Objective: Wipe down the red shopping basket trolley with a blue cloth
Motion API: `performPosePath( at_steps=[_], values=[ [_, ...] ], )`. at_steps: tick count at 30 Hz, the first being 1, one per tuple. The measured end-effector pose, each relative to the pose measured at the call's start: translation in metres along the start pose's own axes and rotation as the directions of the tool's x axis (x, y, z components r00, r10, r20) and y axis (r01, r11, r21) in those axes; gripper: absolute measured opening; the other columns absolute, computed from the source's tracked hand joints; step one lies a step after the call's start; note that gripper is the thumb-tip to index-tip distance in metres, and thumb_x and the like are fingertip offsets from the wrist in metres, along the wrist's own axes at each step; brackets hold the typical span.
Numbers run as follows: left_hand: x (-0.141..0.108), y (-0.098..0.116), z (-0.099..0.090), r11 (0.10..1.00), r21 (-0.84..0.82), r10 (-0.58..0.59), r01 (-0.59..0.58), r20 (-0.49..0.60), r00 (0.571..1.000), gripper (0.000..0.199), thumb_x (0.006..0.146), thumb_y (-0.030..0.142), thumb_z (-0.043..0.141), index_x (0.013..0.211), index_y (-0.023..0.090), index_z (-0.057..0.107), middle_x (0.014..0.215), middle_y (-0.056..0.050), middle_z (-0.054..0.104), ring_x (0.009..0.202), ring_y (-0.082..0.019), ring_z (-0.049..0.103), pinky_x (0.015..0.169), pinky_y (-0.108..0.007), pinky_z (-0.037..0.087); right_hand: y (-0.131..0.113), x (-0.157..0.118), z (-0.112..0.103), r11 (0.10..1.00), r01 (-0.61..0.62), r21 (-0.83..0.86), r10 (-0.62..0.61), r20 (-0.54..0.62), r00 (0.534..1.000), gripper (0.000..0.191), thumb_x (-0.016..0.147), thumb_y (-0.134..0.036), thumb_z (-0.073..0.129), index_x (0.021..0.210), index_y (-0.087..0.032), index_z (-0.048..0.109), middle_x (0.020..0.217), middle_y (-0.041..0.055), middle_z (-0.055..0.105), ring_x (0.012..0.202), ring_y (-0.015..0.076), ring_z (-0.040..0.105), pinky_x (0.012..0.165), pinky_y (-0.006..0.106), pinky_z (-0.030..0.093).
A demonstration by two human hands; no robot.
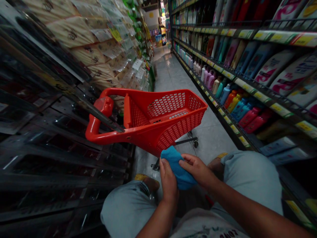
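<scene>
A blue textured cloth (177,168) is stretched between my two hands, above the gap between my knees. My left hand (168,180) grips its left edge, thumb on top. On the other side, my right hand (196,168) pinches the cloth's right edge between thumb and fingers. Just beyond the cloth stands a red plastic shopping cart (146,132), its basket showing no goods and its handle pointing left. Neither hand touches the cart.
Shelves of colourful bottles (247,105) run along the right, with price tags on their edges. Stacked packages (99,56) line the left side. The grey tiled aisle floor (168,71) stretches ahead beyond the cart. My bent knees flank my hands.
</scene>
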State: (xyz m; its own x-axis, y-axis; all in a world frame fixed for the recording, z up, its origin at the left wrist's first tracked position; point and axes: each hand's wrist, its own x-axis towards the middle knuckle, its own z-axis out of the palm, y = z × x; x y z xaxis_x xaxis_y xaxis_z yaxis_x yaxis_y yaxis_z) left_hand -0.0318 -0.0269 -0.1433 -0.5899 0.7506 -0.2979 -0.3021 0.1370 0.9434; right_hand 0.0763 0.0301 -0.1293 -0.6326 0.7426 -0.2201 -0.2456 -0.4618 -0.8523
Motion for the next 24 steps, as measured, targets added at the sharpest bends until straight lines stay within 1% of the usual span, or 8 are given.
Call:
performPosePath(
  at_steps=[4, 7, 9, 11, 14, 17, 20, 24],
  values=[
    [-0.006, 0.008, 0.014, 0.999, -0.027, -0.04, 0.04, 0.024, 0.999, 0.073, 0.088, 0.078, 0.04, 0.12, 0.02, 0.069, 0.128, -0.012, 0.069, 0.129, -0.025, 0.06, 0.116, -0.036, 0.043, 0.007, 0.01, 0.001, 0.995, -0.068, 0.072, 0.068, 0.01, 0.998, 0.051, 0.081, -0.068, 0.067, 0.097, -0.019, 0.069, 0.079, 0.0027, 0.072, 0.078, 0.0191, 0.069, 0.077, 0.033, 0.055],
    [-0.01, 0.013, 0.022, 0.994, -0.11, -0.007, 0.025, 0.165, 0.986, 0.07, 0.088, 0.076, 0.045, 0.118, 0.019, 0.07, 0.129, -0.013, 0.069, 0.129, -0.025, 0.06, 0.115, -0.038, 0.043, 0.02, 0.02, -0.001, 0.98, 0.068, -0.186, -0.09, -0.114, 0.989, 0.04, 0.09, -0.06, 0.056, 0.09, -0.021, 0.064, 0.08, 0.0025, 0.068, 0.084, 0.0209, 0.067, 0.082, 0.035, 0.055],
    [-0.011, 0.014, 0.023, 0.994, -0.111, 0.005, 0.012, 0.151, 0.989, 0.067, 0.087, 0.075, 0.049, 0.119, 0.019, 0.068, 0.124, -0.013, 0.07, 0.121, -0.025, 0.064, 0.109, -0.038, 0.049, 0.027, 0.024, -0.003, 0.874, 0.203, -0.442, -0.314, -0.194, 0.929, 0.026, 0.092, -0.047, 0.053, 0.088, -0.022, 0.059, 0.083, 0.0031, 0.066, 0.084, 0.0207, 0.064, 0.083, 0.037, 0.054],
    [-0.01, 0.013, 0.023, 0.997, -0.074, 0.018, -0.014, 0.064, 0.998, 0.065, 0.086, 0.074, 0.052, 0.117, 0.019, 0.065, 0.114, -0.011, 0.072, 0.108, -0.023, 0.068, 0.098, -0.036, 0.054, 0.03, 0.023, -0.003, 0.715, 0.294, -0.634, -0.54, -0.234, 0.809, 0.013, 0.09, -0.035, 0.054, 0.089, -0.022, 0.057, 0.09, 0.0055, 0.064, 0.086, 0.0211, 0.062, 0.084, 0.039, 0.054],
    [-0.005, 0.012, 0.023, 0.999, -0.02, 0.036, -0.037, -0.058, 0.998, 0.059, 0.087, 0.073, 0.051, 0.114, 0.021, 0.059, 0.099, -0.006, 0.071, 0.09, -0.019, 0.069, 0.083, -0.032, 0.056, 0.027, 0.014, 0.001, 0.55, 0.357, -0.755, -0.688, -0.168, 0.706, 0.013, 0.09, -0.023, 0.051, 0.098, -0.021, 0.061, 0.101, 0.0089, 0.065, 0.096, 0.0221, 0.062, 0.091, 0.04, 0.053],
    [0.0, 0.014, 0.025, 0.999, 0.004, 0.054, -0.054, -0.137, 0.989, 0.045, 0.092, 0.062, 0.052, 0.113, 0.023, 0.056, 0.095, -0.004, 0.068, 0.084, -0.017, 0.067, 0.079, -0.03, 0.054, 0.021, 0.003, 0.008, 0.58, 0.375, -0.723, -0.602, -0.07, 0.796, 0.033, 0.101, -0.027, 0.04, 0.123, -0.022, 0.063, 0.12, 0.0096, 0.07, 0.115, 0.0216, 0.064, 0.104, 0.041, 0.05],
    [-0.001, 0.019, 0.029, 0.999, -0.023, 0.034, -0.038, -0.157, 0.987, 0.032, 0.095, 0.051, 0.054, 0.111, 0.023, 0.058, 0.098, -0.004, 0.068, 0.089, -0.016, 0.066, 0.085, -0.029, 0.053, 0.021, -0.001, 0.012, 0.651, 0.361, -0.667, -0.476, 0.01, 0.879, 0.051, 0.105, -0.04, 0.036, 0.152, -0.022, 0.041, 0.153, 0.0107, 0.051, 0.142, 0.0214, 0.048, 0.119, 0.043, 0.04],
    [-0.007, 0.023, 0.034, 0.965, -0.252, -0.094, 0.074, -0.069, 0.993, 0.033, 0.095, 0.046, 0.054, 0.117, 0.023, 0.061, 0.116, -0.006, 0.07, 0.11, -0.016, 0.066, 0.098, -0.028, 0.052, 0.026, 0.007, 0.007, 0.61, 0.393, -0.688, -0.48, 0.074, 0.874, 0.065, 0.104, -0.05, 0.04, 0.161, -0.022, 0.025, 0.166, 0.0105, 0.032, 0.154, 0.0225, 0.03, 0.126, 0.048, 0.028]
  ],
)
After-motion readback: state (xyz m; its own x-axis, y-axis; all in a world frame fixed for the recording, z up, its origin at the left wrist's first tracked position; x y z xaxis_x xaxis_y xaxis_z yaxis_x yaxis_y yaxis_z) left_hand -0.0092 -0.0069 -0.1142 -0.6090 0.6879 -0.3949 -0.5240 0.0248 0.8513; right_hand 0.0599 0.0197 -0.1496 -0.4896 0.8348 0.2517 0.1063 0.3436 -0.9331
